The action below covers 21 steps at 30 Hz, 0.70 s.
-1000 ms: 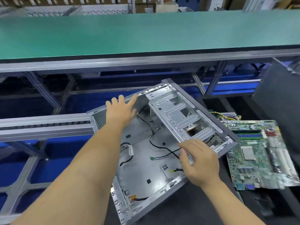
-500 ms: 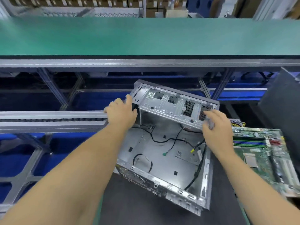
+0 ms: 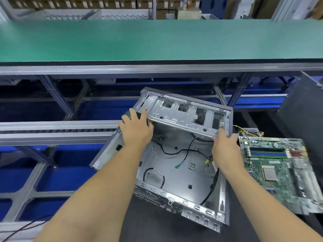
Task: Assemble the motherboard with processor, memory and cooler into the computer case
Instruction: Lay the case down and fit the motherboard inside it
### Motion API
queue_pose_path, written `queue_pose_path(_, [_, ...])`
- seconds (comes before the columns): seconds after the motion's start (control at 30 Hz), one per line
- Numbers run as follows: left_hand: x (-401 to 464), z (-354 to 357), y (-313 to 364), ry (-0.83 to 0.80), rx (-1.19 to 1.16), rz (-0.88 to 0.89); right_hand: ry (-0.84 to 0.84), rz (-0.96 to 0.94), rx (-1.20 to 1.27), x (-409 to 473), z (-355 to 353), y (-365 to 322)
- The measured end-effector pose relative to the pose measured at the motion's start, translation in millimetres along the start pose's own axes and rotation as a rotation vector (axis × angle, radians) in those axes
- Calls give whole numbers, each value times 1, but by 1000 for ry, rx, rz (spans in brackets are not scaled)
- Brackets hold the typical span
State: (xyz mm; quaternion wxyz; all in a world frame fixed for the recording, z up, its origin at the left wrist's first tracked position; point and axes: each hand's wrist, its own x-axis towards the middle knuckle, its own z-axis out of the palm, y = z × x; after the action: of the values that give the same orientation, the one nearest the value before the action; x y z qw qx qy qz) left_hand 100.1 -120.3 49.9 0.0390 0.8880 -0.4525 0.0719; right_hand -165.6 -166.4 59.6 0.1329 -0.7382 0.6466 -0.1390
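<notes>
An open grey metal computer case (image 3: 176, 172) lies in front of me, its inside facing up with loose black cables on the floor panel. A perforated drive cage (image 3: 187, 114) spans its far end. My left hand (image 3: 136, 128) grips the left end of that cage's near edge. My right hand (image 3: 224, 145) grips the right end of the same edge. A green motherboard (image 3: 277, 173) with a processor and blue and black memory slots lies flat to the right of the case, untouched.
A green conveyor belt (image 3: 157, 41) runs across the back. A silver roller rail (image 3: 52, 130) stretches left of the case. A dark panel (image 3: 304, 109) leans at the far right. Yellow and black wires (image 3: 244, 131) lie behind the motherboard.
The case has been turned clockwise so the drive cage now faces away from me. My right hand moved from the near side up to the cage's right end; my left hand stays at its left end.
</notes>
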Motion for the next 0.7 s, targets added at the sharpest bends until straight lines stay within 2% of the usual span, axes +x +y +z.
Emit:
queue_pose_path(0.13, [-16,-3,9,-17,69,-74,-54,-90,-31,31,-6,10])
queue_pose_path(0.3, [-39,-11,18,-127,139,-138,-105,-204,-44,67,-17,17])
queue_pose_path(0.43, [-30,-22,7,-104,38,-55,-119,-202,23,64,-19,23])
queue_pose_path(0.53, [-14,-19,5,-159,1,16,-113,-128,-15,51,-14,36])
queue_pose_path(0.7, [-12,0,2,-147,138,71,-86,-83,-124,45,-9,41])
